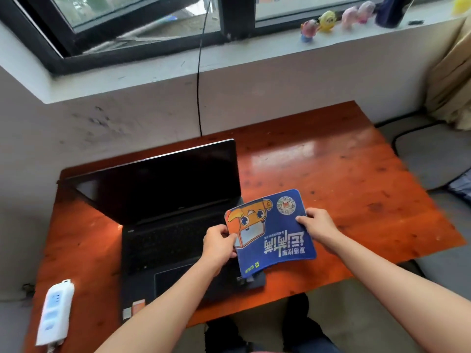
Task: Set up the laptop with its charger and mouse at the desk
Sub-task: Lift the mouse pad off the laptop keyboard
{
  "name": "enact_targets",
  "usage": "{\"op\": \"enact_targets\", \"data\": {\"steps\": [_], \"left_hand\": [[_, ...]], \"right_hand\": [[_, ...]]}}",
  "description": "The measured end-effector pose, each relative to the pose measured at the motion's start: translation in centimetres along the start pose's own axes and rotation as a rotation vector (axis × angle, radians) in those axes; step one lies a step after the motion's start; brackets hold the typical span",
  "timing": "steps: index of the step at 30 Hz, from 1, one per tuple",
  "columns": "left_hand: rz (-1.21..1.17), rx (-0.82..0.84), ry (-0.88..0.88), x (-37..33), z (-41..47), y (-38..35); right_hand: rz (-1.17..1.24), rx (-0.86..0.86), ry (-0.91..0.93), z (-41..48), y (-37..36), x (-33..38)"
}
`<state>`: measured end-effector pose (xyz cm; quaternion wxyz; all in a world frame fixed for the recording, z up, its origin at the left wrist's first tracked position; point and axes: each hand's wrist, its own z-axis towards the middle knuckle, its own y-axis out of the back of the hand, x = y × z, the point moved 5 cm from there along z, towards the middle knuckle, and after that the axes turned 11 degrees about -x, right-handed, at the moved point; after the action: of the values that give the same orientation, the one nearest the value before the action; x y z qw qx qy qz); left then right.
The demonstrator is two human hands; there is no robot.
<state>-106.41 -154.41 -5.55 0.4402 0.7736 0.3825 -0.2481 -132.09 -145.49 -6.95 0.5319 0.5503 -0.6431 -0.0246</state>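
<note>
Both hands, left (218,244) and right (319,225), grip a blue mouse pad (274,233) over the open laptop (168,200) on the desk (344,179).

Soft daylight enters through the window (132,19) at the top, lighting the scene evenly with faint shadows. A pale glare patch lies on the glossy desk (280,151) near its far edge. Wide-angle distortion bends the outer edges. Slight blur softens the power strip (54,312) at the desk's near left corner.

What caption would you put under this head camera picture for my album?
Both hands, left and right, hold a blue mouse pad over the open laptop on the desk.
</note>
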Motion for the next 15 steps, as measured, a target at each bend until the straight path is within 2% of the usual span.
{"op": "enact_targets", "data": {"steps": [5,10,15], "left_hand": [[0.078,-0.006,0.044,-1.1,-1.4,-7.2],[0.130,-0.022,0.084,-1.2,-2.1,-10.4],[0.565,-0.045,-0.316,-2.2,-3.4,-10.4]], "right_hand": [[-0.097,0.027,-0.015,3.7,4.9,-3.9],[-0.273,0.102,0.051,5.9,6.1,-6.2],[-0.540,-0.005,0.259,6.9,7.8,-6.9]]}}
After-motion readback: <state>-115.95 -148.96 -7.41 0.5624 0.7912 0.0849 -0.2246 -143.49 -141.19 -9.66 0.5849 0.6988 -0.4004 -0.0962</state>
